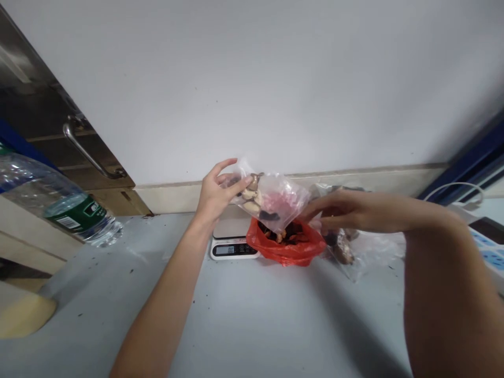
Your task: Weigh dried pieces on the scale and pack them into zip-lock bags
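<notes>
My left hand (218, 189) pinches a clear plastic bag (283, 191) between thumb and fingers, above a kitchen scale. Pale slices, brown pieces and a dark piece show inside that bag, with a pinkish patch. Below its right part sits an open red plastic bag (285, 257) holding dark and orange-brown dried pieces. The white kitchen scale (236, 251) is partly covered by the red bag, and its display seems to read 0.0. My right hand (338, 210) reaches in from the right with bent fingers at the red bag's right rim. Its fingertips are partly hidden.
More clear bags (346, 249) with brown pieces lie behind and under my right hand. A large water bottle (59, 199) appears tilted at the left. At the right edge stands a white device with blue keys (490, 257). A wall (252, 94) rises behind the grey tabletop (252, 325).
</notes>
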Demonstrator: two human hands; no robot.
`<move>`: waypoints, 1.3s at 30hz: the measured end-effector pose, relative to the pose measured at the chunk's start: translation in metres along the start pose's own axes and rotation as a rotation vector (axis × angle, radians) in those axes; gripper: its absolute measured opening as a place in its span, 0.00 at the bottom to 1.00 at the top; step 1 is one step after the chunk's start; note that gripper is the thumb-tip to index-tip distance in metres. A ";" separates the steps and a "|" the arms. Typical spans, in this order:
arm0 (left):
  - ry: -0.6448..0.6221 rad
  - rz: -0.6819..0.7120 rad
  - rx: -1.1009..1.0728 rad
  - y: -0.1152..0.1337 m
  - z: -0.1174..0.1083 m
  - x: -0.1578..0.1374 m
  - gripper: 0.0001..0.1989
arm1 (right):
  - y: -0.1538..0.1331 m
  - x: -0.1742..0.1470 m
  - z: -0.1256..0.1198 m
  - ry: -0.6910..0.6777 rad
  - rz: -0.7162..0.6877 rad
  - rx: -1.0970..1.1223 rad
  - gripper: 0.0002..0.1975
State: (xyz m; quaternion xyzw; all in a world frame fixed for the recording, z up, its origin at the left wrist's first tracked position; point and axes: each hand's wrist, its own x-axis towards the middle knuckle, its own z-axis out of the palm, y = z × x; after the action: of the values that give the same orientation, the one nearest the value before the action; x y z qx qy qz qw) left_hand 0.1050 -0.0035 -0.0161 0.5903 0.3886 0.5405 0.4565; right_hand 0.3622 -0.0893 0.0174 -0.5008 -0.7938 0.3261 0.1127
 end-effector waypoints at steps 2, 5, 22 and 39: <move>-0.067 0.028 0.037 0.005 0.007 0.002 0.29 | 0.002 -0.011 -0.005 0.033 0.073 0.009 0.23; -0.171 0.039 0.101 0.014 0.017 0.003 0.24 | 0.004 -0.018 -0.010 0.071 0.190 -0.025 0.25; -0.292 0.279 0.060 0.024 0.052 0.014 0.11 | 0.012 0.016 -0.001 0.265 0.124 -0.082 0.14; 0.112 0.043 -0.381 -0.023 0.076 0.007 0.13 | 0.000 0.037 0.014 0.447 0.172 0.120 0.09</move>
State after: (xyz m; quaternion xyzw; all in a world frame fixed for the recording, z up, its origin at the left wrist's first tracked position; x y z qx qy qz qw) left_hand 0.1815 0.0002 -0.0358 0.4705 0.2914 0.6457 0.5261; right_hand 0.3380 -0.0627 0.0014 -0.6187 -0.6826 0.2623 0.2870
